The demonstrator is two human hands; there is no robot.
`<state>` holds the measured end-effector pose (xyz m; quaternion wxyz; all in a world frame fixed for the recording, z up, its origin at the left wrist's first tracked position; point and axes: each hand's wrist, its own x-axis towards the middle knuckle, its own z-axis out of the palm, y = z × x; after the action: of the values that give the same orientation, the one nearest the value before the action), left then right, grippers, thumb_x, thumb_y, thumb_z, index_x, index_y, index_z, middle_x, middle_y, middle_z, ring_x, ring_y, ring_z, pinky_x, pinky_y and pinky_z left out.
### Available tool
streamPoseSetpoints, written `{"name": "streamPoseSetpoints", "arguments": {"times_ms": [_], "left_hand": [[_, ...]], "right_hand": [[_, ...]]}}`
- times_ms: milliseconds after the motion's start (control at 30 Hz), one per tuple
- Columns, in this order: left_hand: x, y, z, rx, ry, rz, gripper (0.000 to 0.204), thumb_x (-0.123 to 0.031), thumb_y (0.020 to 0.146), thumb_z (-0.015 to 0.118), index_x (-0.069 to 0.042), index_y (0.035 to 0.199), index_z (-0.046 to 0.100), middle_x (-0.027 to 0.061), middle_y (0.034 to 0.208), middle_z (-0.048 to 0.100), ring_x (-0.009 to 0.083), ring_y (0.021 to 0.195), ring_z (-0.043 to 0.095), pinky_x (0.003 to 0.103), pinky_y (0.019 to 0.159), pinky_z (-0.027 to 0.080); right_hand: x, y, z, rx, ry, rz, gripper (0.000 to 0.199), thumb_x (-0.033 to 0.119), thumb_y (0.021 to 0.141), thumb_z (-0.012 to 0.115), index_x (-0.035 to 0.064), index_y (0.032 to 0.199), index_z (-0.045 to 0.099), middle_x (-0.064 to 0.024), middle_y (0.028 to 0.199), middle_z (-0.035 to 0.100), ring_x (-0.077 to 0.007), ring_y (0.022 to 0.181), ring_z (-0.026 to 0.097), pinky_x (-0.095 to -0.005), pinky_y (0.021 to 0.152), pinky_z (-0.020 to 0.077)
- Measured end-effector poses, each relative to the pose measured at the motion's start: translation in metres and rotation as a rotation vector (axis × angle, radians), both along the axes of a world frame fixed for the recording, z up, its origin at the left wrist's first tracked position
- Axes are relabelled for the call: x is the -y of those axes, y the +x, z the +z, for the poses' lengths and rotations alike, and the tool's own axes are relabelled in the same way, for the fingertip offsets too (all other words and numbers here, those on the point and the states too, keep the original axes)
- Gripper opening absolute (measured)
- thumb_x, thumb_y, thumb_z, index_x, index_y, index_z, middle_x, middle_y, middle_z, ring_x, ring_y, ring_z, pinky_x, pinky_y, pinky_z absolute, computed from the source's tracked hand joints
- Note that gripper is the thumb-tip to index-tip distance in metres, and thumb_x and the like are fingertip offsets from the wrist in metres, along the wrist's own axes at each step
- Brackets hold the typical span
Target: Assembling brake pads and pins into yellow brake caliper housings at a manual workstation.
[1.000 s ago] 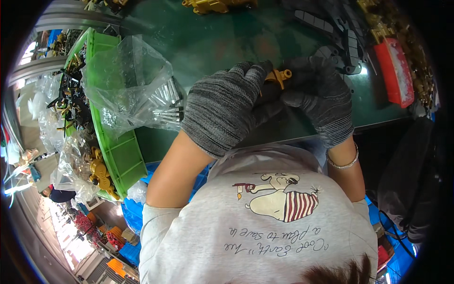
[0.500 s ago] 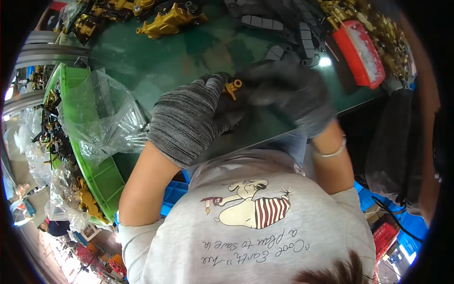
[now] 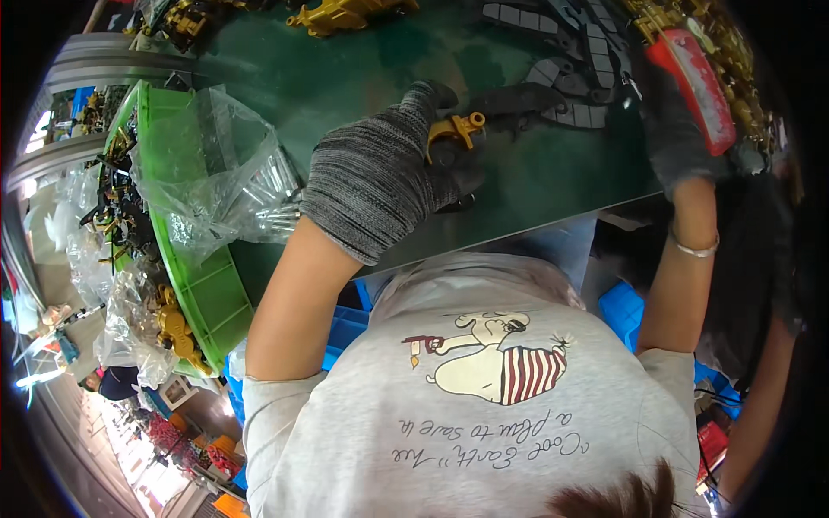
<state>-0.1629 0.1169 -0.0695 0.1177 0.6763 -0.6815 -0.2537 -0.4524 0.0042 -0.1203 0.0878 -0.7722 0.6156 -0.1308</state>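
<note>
My left hand [image 3: 371, 177], in a grey knitted glove, is closed around a gold metal bracket [image 3: 471, 125] with a round eye at its end. The glove hides most of that part. At the right, my right hand [image 3: 678, 142], in a dark glove, is beside a red tray [image 3: 704, 95] holding a whitish substance. Its fingers are dark and smeared, so their shape does not show. Several black brake pads with grey blocks [image 3: 579, 116] lie on the green table [image 3: 535, 177] between the two hands.
A clear plastic bag with silver pins [image 3: 276, 186] lies left of my left hand, by a green crate [image 3: 203, 315]. Gold calipers [image 3: 345, 13] lie at the far edge, and more gold parts [image 3: 734, 69] are heaped far right. Another person's arm [image 3: 760, 397] is at the right.
My right hand has moved away from the gold bracket, rightward to the red tray. My left hand keeps hold of the bracket. The whole view has shifted a little.
</note>
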Motion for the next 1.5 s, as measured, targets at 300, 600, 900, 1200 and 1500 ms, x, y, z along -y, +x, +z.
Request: {"name": "streamPoseSetpoints", "arguments": {"times_ms": [300,600,900,1200,1500], "left_hand": [[-0.002,0.000,0.003,0.074,0.001,-0.009,0.064,-0.046,0.065,0.077,-0.010,0.114,0.055,0.0150,0.096,0.066,0.0317,0.088,0.065,0.037,0.075,0.052],[0.000,0.004,-0.003,0.091,-0.039,-0.068,0.057,-0.041,0.069,0.074,-0.009,0.112,0.055,0.0169,0.087,0.066,0.0330,0.080,0.065,0.039,0.069,0.052],[-0.006,0.008,0.002,0.112,-0.026,-0.084,0.041,-0.030,0.073,0.068,-0.008,0.105,0.054,0.0134,0.089,0.065,0.0301,0.082,0.064,0.041,0.068,0.050],[-0.008,0.005,-0.010,0.073,-0.130,-0.074,0.033,-0.025,0.074,0.066,-0.008,0.100,0.055,0.0126,0.087,0.065,0.0295,0.081,0.063,0.042,0.067,0.049],[-0.011,0.009,-0.016,0.019,-0.270,-0.103,0.034,-0.027,0.073,0.067,-0.007,0.098,0.055,0.0146,0.085,0.064,0.0304,0.079,0.063,0.042,0.066,0.049]], "right_hand": [[-0.062,0.034,0.023,0.904,0.311,0.320,0.030,0.016,0.090,0.055,0.0013,0.116,0.053,-0.0082,0.101,0.064,-0.0190,0.093,0.062,-0.0288,0.077,0.0498],[-0.080,0.115,0.038,0.504,0.018,0.499,0.016,0.016,0.083,0.064,0.0053,0.096,0.064,-0.0134,0.085,0.067,-0.0223,0.072,0.067,-0.0287,0.065,0.0532],[-0.097,0.123,0.067,-0.165,-0.135,0.609,0.022,0.014,0.081,0.065,0.0046,0.101,0.064,-0.0152,0.091,0.066,-0.0277,0.077,0.066,-0.0358,0.068,0.0529],[-0.096,0.134,0.071,-0.284,-0.135,0.704,0.028,0.015,0.080,0.060,0.0036,0.105,0.061,-0.0155,0.084,0.065,-0.0276,0.070,0.064,-0.0378,0.061,0.0512],[-0.096,0.147,0.066,-0.298,-0.167,0.670,0.027,0.014,0.082,0.057,0.0022,0.105,0.059,-0.0150,0.081,0.065,-0.0261,0.067,0.063,-0.0350,0.056,0.0503]]}}
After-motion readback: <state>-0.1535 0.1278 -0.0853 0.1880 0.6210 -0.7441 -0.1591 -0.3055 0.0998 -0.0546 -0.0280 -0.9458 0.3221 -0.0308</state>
